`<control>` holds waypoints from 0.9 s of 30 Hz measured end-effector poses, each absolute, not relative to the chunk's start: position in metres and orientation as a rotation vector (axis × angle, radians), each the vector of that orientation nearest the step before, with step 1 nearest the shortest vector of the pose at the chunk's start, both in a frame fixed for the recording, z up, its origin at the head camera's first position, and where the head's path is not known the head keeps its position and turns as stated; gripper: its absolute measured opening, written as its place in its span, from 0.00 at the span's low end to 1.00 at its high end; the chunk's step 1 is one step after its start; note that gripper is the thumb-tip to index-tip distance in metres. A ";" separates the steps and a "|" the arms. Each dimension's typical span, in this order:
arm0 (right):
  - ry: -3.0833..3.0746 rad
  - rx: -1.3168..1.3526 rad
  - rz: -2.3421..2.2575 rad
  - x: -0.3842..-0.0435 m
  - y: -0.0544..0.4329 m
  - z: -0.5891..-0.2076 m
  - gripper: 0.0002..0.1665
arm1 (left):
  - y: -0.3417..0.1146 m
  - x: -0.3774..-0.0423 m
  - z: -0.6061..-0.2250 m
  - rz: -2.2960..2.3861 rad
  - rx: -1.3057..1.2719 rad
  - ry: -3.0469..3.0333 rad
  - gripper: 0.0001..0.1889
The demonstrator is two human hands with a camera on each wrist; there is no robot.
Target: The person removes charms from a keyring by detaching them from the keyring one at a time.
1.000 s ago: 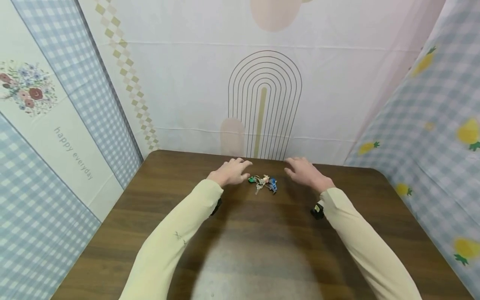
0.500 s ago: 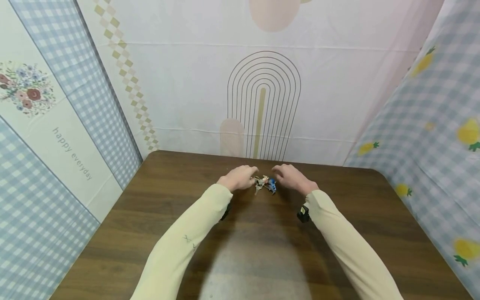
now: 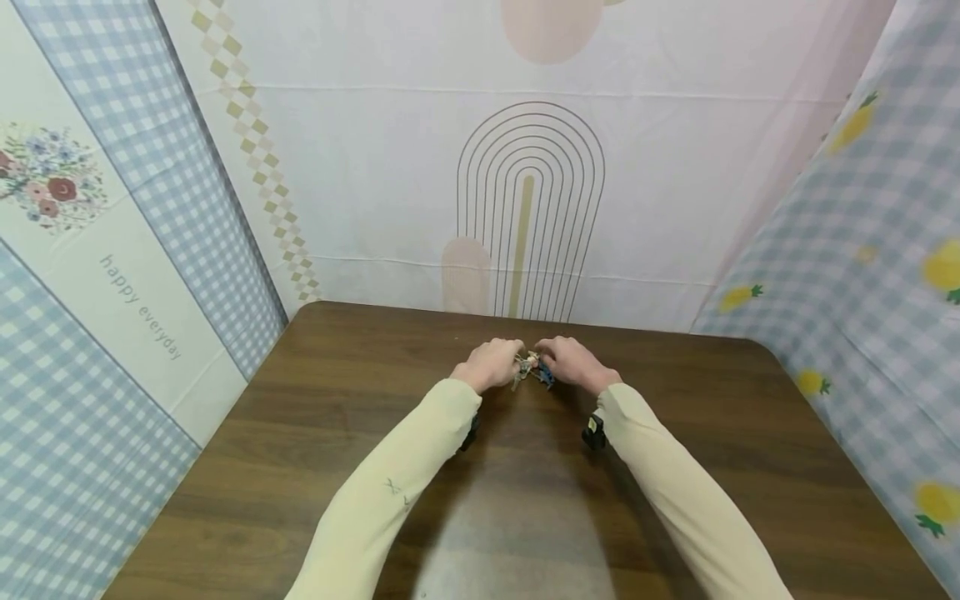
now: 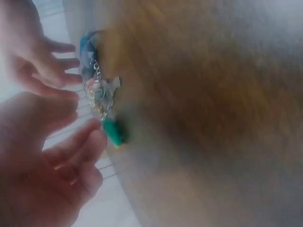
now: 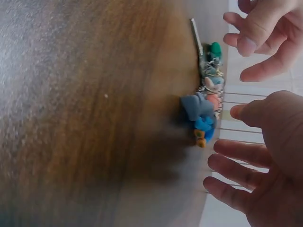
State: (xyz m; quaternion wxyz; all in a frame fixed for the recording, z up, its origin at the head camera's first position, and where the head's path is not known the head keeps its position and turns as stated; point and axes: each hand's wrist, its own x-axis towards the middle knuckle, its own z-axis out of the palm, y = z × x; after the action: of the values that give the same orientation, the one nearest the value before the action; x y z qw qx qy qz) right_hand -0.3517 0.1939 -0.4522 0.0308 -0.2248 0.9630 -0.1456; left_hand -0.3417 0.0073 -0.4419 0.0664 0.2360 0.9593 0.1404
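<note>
Left hand (image 3: 489,365) and right hand (image 3: 572,364) reach in from either side over the far part of the brown table (image 3: 360,442), their fingers loosely bent and parted, neither gripping anything. Between them lies a bunch of keys and charms (image 3: 529,364), on the tabletop near its far edge. At the left end of the bunch is a green charm (image 4: 112,132), just beside the left hand's fingers (the head view loses it behind that hand); whether they touch it I cannot tell. A blue charm (image 5: 203,124) and a grey charm (image 5: 195,106) make up the right end, closest to the right hand, whose fingers stand apart from them. One key (image 5: 196,35) points out toward the near left. Beyond the far edge hangs a white cloth (image 3: 375,183) printed with an arch of lines.
</note>
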 end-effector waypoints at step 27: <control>2.925 -0.599 -0.472 -0.357 0.187 -0.461 0.16 | 0.021 -0.339 -0.465 0.486 0.594 2.945 0.15</control>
State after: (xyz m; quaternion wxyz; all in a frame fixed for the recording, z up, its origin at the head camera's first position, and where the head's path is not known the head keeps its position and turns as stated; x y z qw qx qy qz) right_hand -0.3572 0.1874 -0.4611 0.0593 -0.1978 0.9660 -0.1558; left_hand -0.3390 0.0213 -0.4654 0.0489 0.1949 0.9665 0.1596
